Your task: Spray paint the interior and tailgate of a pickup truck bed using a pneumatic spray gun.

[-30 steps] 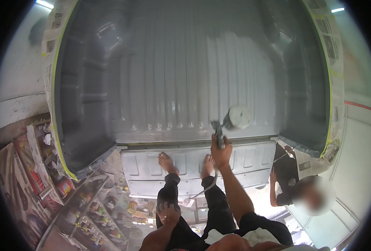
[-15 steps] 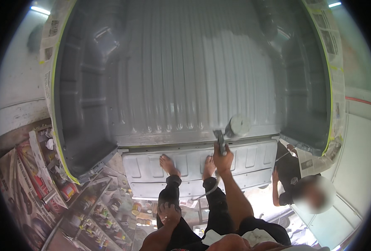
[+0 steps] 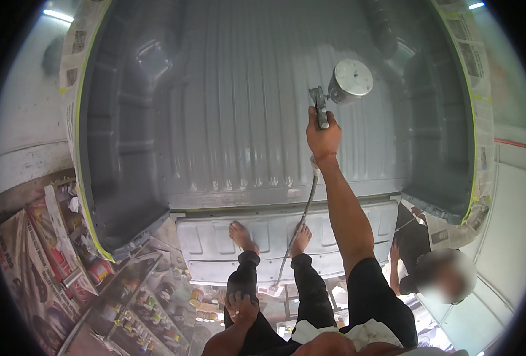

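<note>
From head height above the bare feet (image 3: 243,237) on the tailgate (image 3: 358,228), the fisheye view faces steeply down and forward, spanning the ribbed truck bed (image 3: 245,118) side to side.

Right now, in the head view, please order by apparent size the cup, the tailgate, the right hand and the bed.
1. Bed
2. Tailgate
3. Cup and right hand: too alike to rank

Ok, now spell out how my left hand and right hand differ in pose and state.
The left hand rests on the left leg, while the right hand reaches out over the ribbed grey bed. The left hand holds no tool; the right hand grips a spray gun. Both hands are bare.
</note>
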### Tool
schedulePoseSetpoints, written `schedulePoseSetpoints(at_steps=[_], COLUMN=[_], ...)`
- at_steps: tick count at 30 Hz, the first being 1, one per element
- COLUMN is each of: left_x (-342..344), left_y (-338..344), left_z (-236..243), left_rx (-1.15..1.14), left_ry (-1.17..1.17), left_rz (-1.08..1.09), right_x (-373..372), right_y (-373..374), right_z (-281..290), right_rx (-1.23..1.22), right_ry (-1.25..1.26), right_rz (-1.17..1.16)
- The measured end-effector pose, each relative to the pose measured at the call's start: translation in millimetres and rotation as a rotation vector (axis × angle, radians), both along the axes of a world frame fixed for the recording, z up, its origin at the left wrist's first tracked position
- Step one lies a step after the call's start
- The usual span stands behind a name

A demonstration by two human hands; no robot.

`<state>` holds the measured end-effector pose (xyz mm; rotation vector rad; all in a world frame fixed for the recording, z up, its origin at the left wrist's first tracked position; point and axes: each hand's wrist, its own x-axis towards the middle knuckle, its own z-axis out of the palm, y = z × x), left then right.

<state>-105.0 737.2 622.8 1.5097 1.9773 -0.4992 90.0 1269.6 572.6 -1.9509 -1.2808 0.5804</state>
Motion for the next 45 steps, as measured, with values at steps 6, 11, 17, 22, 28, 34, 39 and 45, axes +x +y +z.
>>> schedulePoseSetpoints(at_steps=[6, 11, 17, 22, 28, 34, 39, 45], left_x=[-0.4, -1.4, -1.7, -1.8, -2.3, -2.0, 0.3, 2.7], left_y=[6.2, 6.3, 5.9, 12.7, 15.1, 10.6, 7.2, 4.4], left_z=[1.1, -0.2, -4.4, -3.1, -0.6, -0.7, -0.7, -2.3], left_rx=[-0.036, -0.048, -0.078, -0.126, -0.048, -0.008, -0.063, -0.082], left_ry=[-0.012, -0.010, 0.029, -0.014, -0.002, -0.023, -0.003, 0.019], left_rz=[0.002, 0.000, -0.040, 0.009, -0.002, -0.005, 0.003, -0.025], right_x=[15.1, 27.7, 27.3, 28.4, 28.5, 17.7, 10.6, 25.1], right_y=[-89.6, -205.0, -312.1, -325.1, -218.5, -68.2, 0.0, -36.8], right_z=[1.9, -2.8, 12.9, 13.1, -6.7, -13.8, -4.7, -0.5], right_rx=[-0.204, -0.298, -0.534, -0.608, -0.399, -0.130, -0.053, -0.076], right_ry=[0.005, -0.047, -0.044, -0.028, -0.074, -0.007, -0.011, 0.030], right_rz=[-0.042, -0.061, -0.078, -0.127, -0.093, -0.046, -0.050, -0.064])
